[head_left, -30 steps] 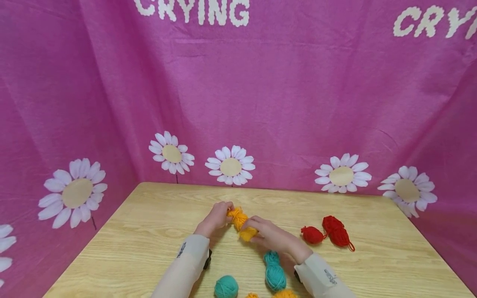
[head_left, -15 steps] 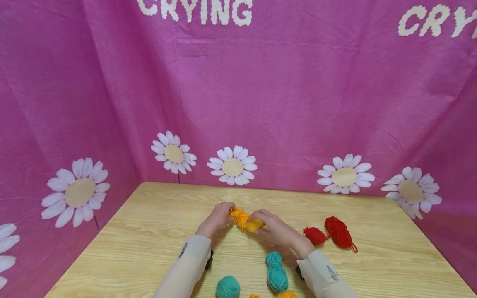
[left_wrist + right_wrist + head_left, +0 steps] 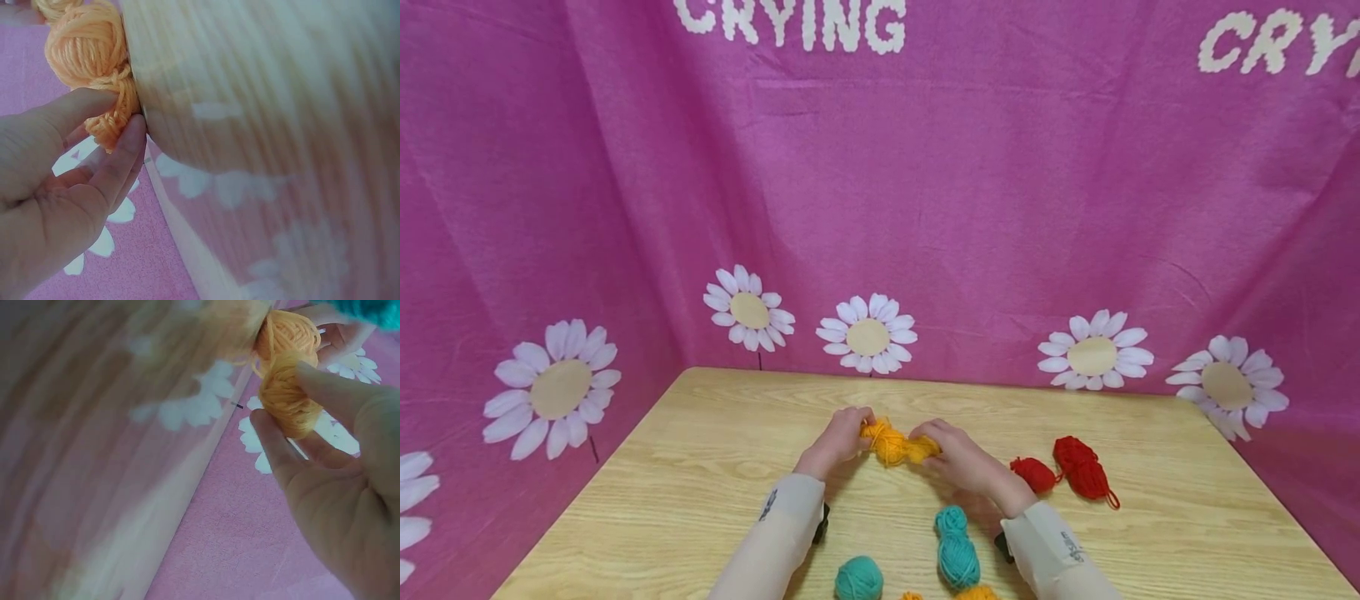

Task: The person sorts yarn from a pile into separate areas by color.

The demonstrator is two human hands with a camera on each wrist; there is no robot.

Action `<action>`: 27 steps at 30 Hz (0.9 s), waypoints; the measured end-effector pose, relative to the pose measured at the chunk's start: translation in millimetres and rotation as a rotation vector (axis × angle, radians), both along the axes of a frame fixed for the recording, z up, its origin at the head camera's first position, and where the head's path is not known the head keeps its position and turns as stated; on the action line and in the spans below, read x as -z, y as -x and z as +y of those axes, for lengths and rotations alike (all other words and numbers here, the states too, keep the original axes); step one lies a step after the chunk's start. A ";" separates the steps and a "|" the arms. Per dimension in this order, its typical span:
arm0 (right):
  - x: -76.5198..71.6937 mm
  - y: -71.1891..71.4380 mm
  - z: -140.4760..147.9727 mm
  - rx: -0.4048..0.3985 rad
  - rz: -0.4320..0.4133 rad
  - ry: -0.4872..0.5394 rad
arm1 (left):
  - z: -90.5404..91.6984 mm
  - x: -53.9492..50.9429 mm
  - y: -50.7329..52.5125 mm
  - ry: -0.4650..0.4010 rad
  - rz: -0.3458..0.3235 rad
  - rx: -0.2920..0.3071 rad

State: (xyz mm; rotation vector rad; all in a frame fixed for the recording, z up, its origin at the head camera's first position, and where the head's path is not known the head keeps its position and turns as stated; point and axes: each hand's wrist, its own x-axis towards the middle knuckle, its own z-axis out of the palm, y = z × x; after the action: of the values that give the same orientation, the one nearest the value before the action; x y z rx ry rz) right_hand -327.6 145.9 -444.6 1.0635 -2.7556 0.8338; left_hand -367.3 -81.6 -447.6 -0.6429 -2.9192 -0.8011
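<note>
Toward the back of the table, my left hand [image 3: 837, 437] pinches the narrow looped end of an orange-yellow yarn skein [image 3: 889, 446]. In the left wrist view, thumb and fingertips close on that end, and the rounder part of the skein [image 3: 87, 47] bulges beyond them. My right hand [image 3: 957, 457] holds a small, slightly darker yellow yarn ball [image 3: 921, 450] between thumb and fingers. This ball [image 3: 289, 394] touches the skein's right side; whether the two are joined cannot be told. Both yarns lie low over the wooden table [image 3: 715, 467].
Right of my right hand lie a small red yarn ball [image 3: 1033, 475] and a longer red skein [image 3: 1081, 468]. Nearer me are a teal skein [image 3: 957, 550], a teal ball [image 3: 859, 578] and orange yarn [image 3: 976, 592] cut off by the frame. A pink flowered cloth [image 3: 970, 208] hangs behind the table.
The darker yellow ball has swung from the near side of the skein up to its right, in line with it. My right hand moved slightly right with it; my left kept its hold.
</note>
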 end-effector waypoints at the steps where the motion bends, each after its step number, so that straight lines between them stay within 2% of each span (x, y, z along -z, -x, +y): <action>1: 0.1 -0.2 0.4 0.008 -0.006 -0.002 | 0.1 0.4 -0.2 -0.002 -0.002 0.000; 4: 1.0 0.2 2.2 0.015 -0.020 -0.032 | 0.3 1.4 -0.3 -0.013 -0.006 0.000; 9: 1.6 -0.3 3.2 -0.020 -0.009 -0.095 | 0.5 0.9 -1.1 -0.022 -0.016 -0.003; 16: 3.3 -3.6 2.3 -0.039 0.025 -0.096 | 1.2 0.7 -3.3 -0.023 -0.034 -0.003; 27: 2.8 -2.8 1.5 -0.015 -0.002 -0.105 | -1.2 0.3 -3.7 -0.038 -0.034 0.012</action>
State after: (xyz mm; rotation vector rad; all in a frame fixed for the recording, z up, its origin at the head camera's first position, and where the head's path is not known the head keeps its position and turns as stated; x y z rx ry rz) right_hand -324.8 147.4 -447.4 1.1018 -2.8248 0.6989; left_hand -363.6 -82.8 -447.8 -0.6509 -2.9252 -0.8748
